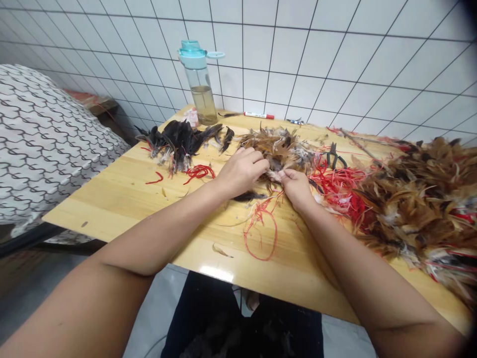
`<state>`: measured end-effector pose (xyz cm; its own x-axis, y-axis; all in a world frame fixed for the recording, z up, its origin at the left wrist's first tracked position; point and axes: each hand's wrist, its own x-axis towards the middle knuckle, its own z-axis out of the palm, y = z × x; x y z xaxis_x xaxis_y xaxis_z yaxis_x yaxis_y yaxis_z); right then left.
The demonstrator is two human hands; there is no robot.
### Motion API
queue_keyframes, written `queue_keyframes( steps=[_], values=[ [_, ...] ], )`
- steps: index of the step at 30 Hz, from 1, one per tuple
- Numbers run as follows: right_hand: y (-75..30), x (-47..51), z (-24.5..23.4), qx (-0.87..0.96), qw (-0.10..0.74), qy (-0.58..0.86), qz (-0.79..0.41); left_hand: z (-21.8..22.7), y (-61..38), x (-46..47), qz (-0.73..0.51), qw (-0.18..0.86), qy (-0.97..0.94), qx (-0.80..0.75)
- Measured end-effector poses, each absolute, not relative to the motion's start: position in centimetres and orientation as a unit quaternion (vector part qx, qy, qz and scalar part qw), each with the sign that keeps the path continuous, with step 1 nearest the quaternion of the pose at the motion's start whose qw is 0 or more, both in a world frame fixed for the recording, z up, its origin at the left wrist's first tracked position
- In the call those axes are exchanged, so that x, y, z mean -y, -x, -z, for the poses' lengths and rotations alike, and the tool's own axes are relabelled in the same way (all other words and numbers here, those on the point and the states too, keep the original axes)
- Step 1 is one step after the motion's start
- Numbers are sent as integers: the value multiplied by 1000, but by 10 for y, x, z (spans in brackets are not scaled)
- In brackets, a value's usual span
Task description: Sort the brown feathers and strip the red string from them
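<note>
My right hand [297, 188] pinches the pale quill ends of some feathers between thumb and finger. Close beside it, my left hand [243, 170] is closed with fingers curled at the same feathers; its fingertips are partly hidden. Behind both hands lies a pile of brown feathers [281, 146]. Red string [275, 238] hangs below my right hand and forms a loose loop on the table. A dark feather [250, 196] rests under my left wrist.
Black feathers [182, 141] and red cord pieces [199, 172] lie left on the wooden table [122, 199]. Tangled red string [337, 186], pliers [335, 156] and a big brown feather heap [421, 194] are right. A water bottle [203, 94] and a marker [259, 115] stand and lie at the back.
</note>
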<state>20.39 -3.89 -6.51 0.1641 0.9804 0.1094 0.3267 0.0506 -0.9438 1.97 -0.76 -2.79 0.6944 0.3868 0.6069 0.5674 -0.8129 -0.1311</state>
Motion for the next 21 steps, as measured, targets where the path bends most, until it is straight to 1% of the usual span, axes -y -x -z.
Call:
queue_keyframes(
  steps=[3,5,8,11,13,16,21],
  values=[
    [-197,44,59,510,468,570,-443,25,-17,7,288,223,900,239],
    [-194,46,55,494,459,555,-486,22,-16,7,284,251,899,221],
    [-195,46,51,487,443,540,-524,18,-15,9,280,275,897,203],
    [-198,44,53,498,436,524,-535,17,-17,11,274,287,896,199],
    [-199,44,54,511,438,514,-532,18,-17,11,265,277,901,205],
    [-197,45,54,512,449,505,-531,20,-16,10,272,224,906,235],
    [-196,43,55,492,480,511,-516,17,-15,14,379,120,865,307]
  ],
)
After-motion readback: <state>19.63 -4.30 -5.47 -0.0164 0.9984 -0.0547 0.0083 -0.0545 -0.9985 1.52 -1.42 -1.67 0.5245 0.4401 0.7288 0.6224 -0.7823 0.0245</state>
